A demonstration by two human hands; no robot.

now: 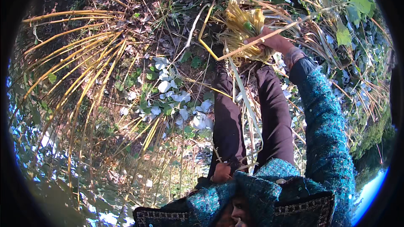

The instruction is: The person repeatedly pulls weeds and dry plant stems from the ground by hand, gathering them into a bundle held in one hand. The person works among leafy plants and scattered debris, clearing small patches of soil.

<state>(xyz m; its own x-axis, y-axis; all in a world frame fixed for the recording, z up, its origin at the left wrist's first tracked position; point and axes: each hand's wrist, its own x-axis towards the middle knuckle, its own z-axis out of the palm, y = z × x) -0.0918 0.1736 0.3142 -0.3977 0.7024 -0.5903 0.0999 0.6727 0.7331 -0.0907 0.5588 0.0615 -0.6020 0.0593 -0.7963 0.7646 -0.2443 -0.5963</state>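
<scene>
My right hand (268, 41) grips a bundle of yellowed dry leaves and stalks (243, 26) just above the ground, beyond my feet. A long bent stalk (258, 40) crosses in front of that hand and kinks near my shoe. Low in the view, my left hand (222, 172) is curled near my lap, beside my dark-trousered leg (228, 123). Thin stem ends (247, 165) show next to it; whether the fingers hold them cannot be made out. Between my legs hangs a long pale green leaf blade (244, 94).
A clump of cut-looking yellow stems (94, 44) fans out on the left. Low leafy plants (170, 91) grow beside my leg. More dry stalks (318, 41) lie right of the bundle, near broad green leaves (356, 0). A mossy bank (374, 132) rises at the far right.
</scene>
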